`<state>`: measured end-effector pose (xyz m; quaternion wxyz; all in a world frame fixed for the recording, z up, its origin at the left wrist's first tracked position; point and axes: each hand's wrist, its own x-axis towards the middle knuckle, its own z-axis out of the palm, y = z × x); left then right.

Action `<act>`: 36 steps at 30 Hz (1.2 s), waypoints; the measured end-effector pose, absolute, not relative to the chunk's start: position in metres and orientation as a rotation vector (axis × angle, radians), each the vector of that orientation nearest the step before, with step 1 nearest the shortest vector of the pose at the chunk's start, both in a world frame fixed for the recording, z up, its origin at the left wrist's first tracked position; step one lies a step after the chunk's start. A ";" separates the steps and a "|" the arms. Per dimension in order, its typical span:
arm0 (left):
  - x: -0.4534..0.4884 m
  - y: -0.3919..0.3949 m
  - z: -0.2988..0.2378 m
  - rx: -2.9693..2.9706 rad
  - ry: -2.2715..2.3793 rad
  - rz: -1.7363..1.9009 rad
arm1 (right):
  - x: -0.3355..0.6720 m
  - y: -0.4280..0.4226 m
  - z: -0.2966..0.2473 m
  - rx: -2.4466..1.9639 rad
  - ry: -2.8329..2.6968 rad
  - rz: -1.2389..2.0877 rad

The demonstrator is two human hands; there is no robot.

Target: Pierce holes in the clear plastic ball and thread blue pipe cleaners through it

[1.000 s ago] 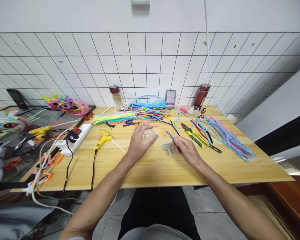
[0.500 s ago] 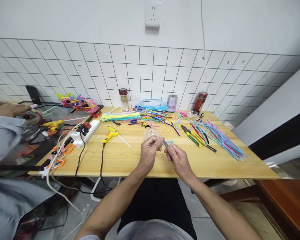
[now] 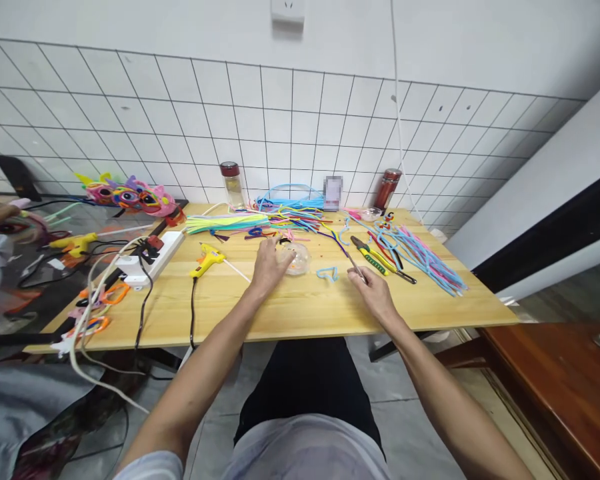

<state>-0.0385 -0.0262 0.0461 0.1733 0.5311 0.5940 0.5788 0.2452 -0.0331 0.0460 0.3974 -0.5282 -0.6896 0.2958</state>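
Observation:
My left hand (image 3: 270,268) reaches over the table beside a round clear plastic dish (image 3: 299,260). Its fingers are spread, with the thumb at the dish's near left rim; whether they touch is hard to tell. A small black piece lies by the fingertips. My right hand (image 3: 373,290) is closed on a slim metal tool (image 3: 356,266), perhaps tweezers, pointing away from me. Between the hands lies a bent light-blue pipe cleaner (image 3: 327,273). Green-and-yellow pliers (image 3: 373,257) lie just beyond the right hand.
A yellow glue gun (image 3: 207,260) and a white power strip (image 3: 155,260) with trailing cords are at left. Pipe cleaner bundles (image 3: 230,223) lie at the back, more (image 3: 430,260) at right. Two bottles stand by the wall. A co-worker's hand (image 3: 0,212) is at far left.
My hands have separated from holding a small grey strip-like item together. The left moved left to the dish; the right now holds the slim tool. The view has shifted slightly.

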 end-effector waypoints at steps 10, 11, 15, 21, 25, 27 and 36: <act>-0.028 -0.007 0.027 1.823 1.768 1.291 | 0.203 0.016 0.020 -1.582 -2.125 0.543; -0.029 -0.009 0.027 1.815 1.760 1.371 | 0.200 0.024 0.019 -1.598 -2.132 0.513; -0.031 -0.014 0.027 1.852 1.694 1.531 | 0.204 0.076 0.033 -1.674 -2.050 0.310; -0.018 -0.013 0.018 1.835 1.634 1.525 | 0.262 0.156 0.096 -1.834 -1.784 0.019; -0.010 -0.010 0.009 1.831 1.598 1.495 | 0.302 0.163 0.114 -1.857 -1.697 0.032; -0.009 -0.009 0.003 1.827 1.601 1.460 | 0.308 0.149 0.106 -1.812 -1.695 0.085; -0.008 -0.012 -0.010 1.805 1.641 1.373 | 0.233 0.074 0.043 -1.297 -1.895 0.795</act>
